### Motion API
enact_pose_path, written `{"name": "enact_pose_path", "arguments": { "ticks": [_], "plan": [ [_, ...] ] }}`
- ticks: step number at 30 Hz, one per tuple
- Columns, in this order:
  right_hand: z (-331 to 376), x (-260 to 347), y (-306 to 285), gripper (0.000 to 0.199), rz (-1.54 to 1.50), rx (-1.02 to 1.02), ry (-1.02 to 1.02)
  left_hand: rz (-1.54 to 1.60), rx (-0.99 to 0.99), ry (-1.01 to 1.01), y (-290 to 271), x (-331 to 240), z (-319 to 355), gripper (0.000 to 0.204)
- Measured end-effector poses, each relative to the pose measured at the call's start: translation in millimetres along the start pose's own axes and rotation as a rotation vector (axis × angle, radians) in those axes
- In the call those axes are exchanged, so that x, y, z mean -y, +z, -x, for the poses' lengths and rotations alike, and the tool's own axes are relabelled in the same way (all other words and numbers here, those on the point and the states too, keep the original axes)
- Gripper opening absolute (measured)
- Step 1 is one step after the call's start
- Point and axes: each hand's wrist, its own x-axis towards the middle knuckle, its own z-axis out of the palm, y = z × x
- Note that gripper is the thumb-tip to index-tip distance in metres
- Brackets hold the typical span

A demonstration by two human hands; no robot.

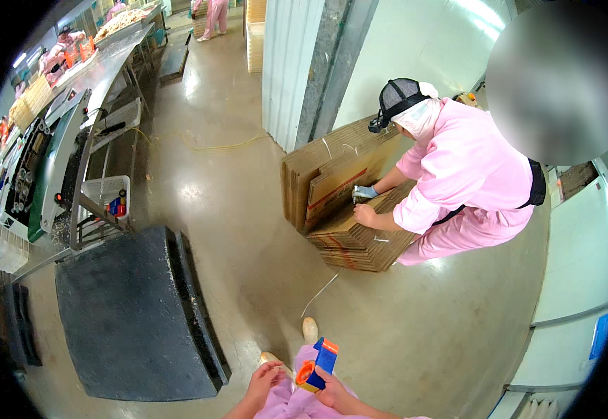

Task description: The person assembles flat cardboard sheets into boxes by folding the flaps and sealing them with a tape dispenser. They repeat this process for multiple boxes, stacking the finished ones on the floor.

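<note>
While the right hand (335, 397) grips a tape dispenser (316, 365) w/ blue body & orange roll, fingers wrapped round its lower part, the left hand (263, 380) sits just beside it, fingers loosely spread, holding nothing; can't tell if it touches the dispenser. Both hands low over pink-clad lap, pale shoes (309, 328) poking out just ahead of them. Dispenser is tilted, blue end up & away from the hands.

Left of the hands, close: dark grey flat platform (129, 314) on the floor. Ahead & right, well apart: a co-worker in pink (468, 181) bent over a stack of flattened cardboard boxes (360, 244), more flat cartons (321, 174) leaning upright behind it; co-worker's hands on the cardboard. White strap (320, 293) lies on the floor btwn the stack & the shoes. Far ahead-left: metal work table (101, 77) w/ machine, white basket (105, 192) under it.
</note>
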Motion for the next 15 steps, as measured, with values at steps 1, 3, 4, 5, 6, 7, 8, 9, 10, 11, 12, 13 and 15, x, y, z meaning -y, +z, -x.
{"name": "enact_pose_path", "arguments": {
  "ticks": [1, 3, 4, 5, 6, 7, 8, 9, 10, 11, 12, 13, 15],
  "plan": [
    [5.1, 7.2, -0.3, 0.037, 0.001, -0.014, -0.011, 0.062, 0.003, -0.033, 6.9, 2.9, -11.7, 0.025],
    [12.2, 24.1, -9.7, 0.037, -0.022, -0.049, -0.010, 0.282, 0.055, -0.160, 28.1, 3.9, -35.4, 0.031],
    [14.7, 30.7, -22.6, 0.037, -0.049, -0.072, 0.000, 0.353, 0.075, -0.209, 41.3, 7.8, -53.7, 0.032],
    [17.9, 42.1, -35.4, 0.037, -0.066, -0.098, 0.003, 0.421, 0.093, -0.263, 55.6, 12.0, -72.1, 0.033],
    [21.8, 52.4, -48.1, 0.037, -0.085, -0.129, 0.005, 0.453, 0.109, -0.306, 73.3, 20.3, -96.9, 0.032],
    [28.5, 66.5, -60.0, 0.037, -0.089, -0.160, 0.001, 0.454, 0.113, -0.344, 95.3, 26.2, -122.1, 0.033],
    [26.5, 77.7, -74.3, 0.038, -0.018, -0.174, -0.010, 0.455, 0.115, -0.383, 114.8, 31.9, -145.6, 0.034],
    [26.8, 93.6, -88.0, 0.038, 0.054, -0.190, -0.019, 0.457, 0.116, -0.421, 138.9, 35.7, -168.1, 0.035],
    [20.9, 109.4, -104.3, 0.037, 0.203, -0.181, -0.036, 0.473, 0.131, -0.461, 160.8, 46.5, -199.1, 0.036],
    [17.1, 126.0, -115.7, 0.037, 0.269, -0.178, -0.032, 0.471, 0.146, -0.480, 181.2, 55.3, -232.3, 0.039],
    [15.0, 143.3, -125.2, 0.037, 0.258, -0.195, -0.015, 0.468, 0.162, -0.501, 202.5, 62.6, -263.1, 0.042],
    [11.3, 160.9, -136.5, 0.037, 0.214, -0.213, 0.014, 0.463, 0.156, -0.487, 226.2, 66.5, -295.5, 0.050],
    [4.3, 196.0, -167.2, 0.037, 0.136, -0.283, 0.055, 0.475, 0.133, -0.476, 273.8, 83.1, -364.5, 0.067]
  ]
}}
